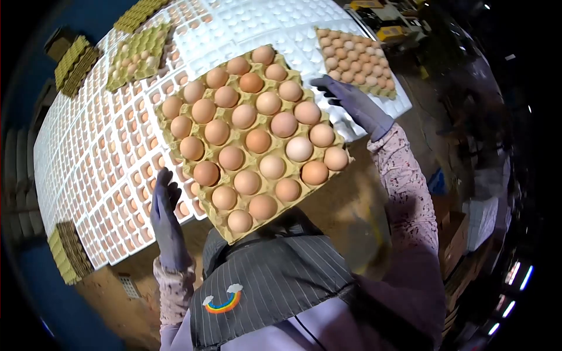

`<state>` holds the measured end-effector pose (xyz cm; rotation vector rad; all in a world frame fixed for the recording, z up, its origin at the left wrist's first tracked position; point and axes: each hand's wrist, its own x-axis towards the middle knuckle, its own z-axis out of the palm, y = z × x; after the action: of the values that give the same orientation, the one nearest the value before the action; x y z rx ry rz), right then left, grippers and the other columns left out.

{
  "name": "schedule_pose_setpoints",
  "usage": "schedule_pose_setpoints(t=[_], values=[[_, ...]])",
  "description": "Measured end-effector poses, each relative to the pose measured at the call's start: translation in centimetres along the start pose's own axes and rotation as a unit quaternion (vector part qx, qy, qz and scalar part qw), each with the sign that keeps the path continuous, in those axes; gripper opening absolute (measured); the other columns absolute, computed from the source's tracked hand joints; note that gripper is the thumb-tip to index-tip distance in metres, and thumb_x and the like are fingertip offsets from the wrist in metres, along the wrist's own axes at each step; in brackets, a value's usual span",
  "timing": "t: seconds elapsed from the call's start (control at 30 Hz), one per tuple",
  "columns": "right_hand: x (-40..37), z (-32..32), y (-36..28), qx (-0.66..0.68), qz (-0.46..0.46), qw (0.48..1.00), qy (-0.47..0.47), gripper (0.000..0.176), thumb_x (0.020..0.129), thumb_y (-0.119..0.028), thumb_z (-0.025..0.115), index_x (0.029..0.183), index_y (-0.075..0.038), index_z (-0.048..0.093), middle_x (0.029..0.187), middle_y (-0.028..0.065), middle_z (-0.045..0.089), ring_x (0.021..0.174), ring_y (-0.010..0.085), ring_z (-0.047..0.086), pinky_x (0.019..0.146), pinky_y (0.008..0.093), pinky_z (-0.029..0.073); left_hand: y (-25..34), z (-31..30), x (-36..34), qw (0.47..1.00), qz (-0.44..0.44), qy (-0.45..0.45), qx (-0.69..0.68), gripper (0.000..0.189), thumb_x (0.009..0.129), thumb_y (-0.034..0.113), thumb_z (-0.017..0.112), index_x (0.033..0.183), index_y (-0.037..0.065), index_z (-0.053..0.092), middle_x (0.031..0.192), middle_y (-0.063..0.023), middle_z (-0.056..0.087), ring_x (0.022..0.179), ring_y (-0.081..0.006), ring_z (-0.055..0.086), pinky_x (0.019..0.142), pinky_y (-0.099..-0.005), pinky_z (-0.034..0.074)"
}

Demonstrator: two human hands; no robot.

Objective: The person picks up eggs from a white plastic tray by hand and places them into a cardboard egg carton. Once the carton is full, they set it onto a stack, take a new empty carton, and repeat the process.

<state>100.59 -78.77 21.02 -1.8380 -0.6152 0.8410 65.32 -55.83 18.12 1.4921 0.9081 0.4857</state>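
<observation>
1. A cardboard egg tray (232,236), full of brown eggs (257,140), is sitting tilted above the person's striped apron (275,275).
2. The gloved left hand (167,222) is hanging just beside its lower-left edge, fingers wide, gripping nothing.
3. The gloved right hand (354,105) is spreading its fingers at the upper-right edge; whether they are touching it cannot be told.

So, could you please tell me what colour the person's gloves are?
Greyish purple, on the left hand and right hand; head view shows it.
</observation>
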Motion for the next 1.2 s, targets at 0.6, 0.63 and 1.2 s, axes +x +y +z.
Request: schedule_pose_setpoints(t=[0.6, 0.63, 1.2], values=[[2.8, 3.8, 8.6, 0.001, 0.09, 0.996, -0.008, 0.042, 0.1, -0.016, 0.042, 0.138, 0.004, 0.048, 0.129, 0.0182, 0.058, 0.119, 0.0285, 0.055, 0.105, 0.0365, 0.042, -4.9, 6.5, 3.5, 0.844, -0.156, -0.06, -0.509, 0.042, 0.106, 0.023, 0.044, 0.143, 0.005, 0.042, 0.134, -0.0068, 0.055, 0.116, -0.0167, 0.054, 0.098, -0.0329, 0.047], [3.0, 4.1, 7.6, 0.001, 0.084, 0.996, -0.004, 0.042, 0.1, -0.015, 0.042, 0.138, 0.004, 0.048, 0.129, 0.0184, 0.058, 0.119, 0.0288, 0.055, 0.105, 0.0366, 0.042, -4.6, 6.1, 3.4, 0.851, -0.142, -0.065, -0.501, 0.042, 0.106, 0.023, 0.045, 0.143, 0.004, 0.042, 0.134, -0.0066, 0.055, 0.117, -0.0164, 0.054, 0.098, -0.0327, 0.047], [9.0, 31.3, 4.7, 0.162, 0.045, 0.968, -0.185, 0.043, 0.098, -0.007, 0.04, 0.139, 0.004, 0.046, 0.134, 0.0219, 0.054, 0.124, 0.0342, 0.051, 0.107, 0.038, 0.041, -5.8, -23.9, 8.8, 0.975, -0.027, 0.048, -0.213, 0.05, 0.106, 0.027, 0.047, 0.147, 0.001, 0.039, 0.146, -0.0091, 0.046, 0.129, -0.0181, 0.047, 0.108, -0.0334, 0.041]])
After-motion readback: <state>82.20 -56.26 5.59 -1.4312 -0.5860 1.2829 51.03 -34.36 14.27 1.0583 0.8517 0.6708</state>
